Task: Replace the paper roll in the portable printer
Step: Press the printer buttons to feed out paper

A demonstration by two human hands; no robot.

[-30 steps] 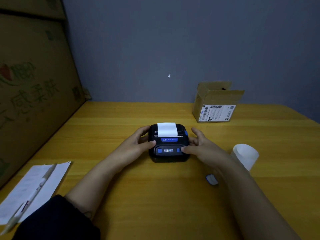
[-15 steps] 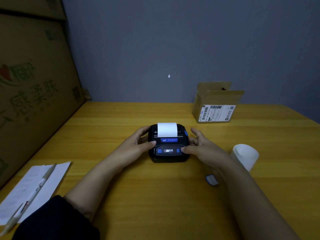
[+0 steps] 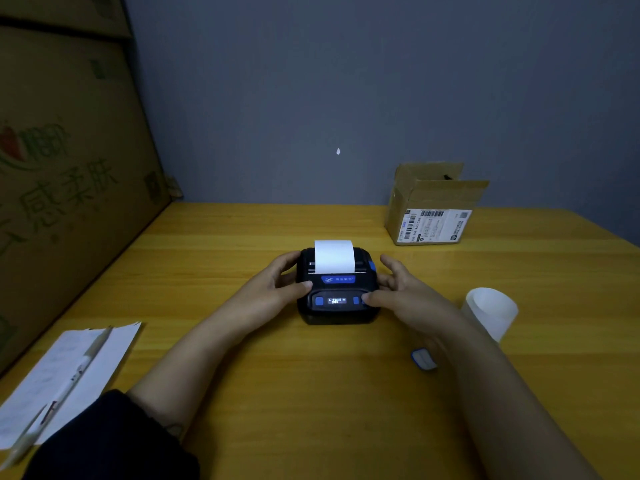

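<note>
A black portable printer [image 3: 337, 311] with blue buttons and a lit display sits mid-table, its lid down. A white paper strip [image 3: 334, 256] stands up out of its slot. My left hand [image 3: 268, 292] grips the printer's left side, thumb on the front. On the right side rests my right hand [image 3: 405, 296], its thumb on the front panel by the right blue button. A loose white paper roll [image 3: 491, 311] lies on the table to the right, apart from both hands.
An open cardboard box [image 3: 433, 211] with a shipping label stands at the back right. A small blue-and-white item [image 3: 423, 359] lies near my right forearm. White sheets with a pen [image 3: 65, 379] lie front left. Large cartons [image 3: 69, 168] wall off the left side.
</note>
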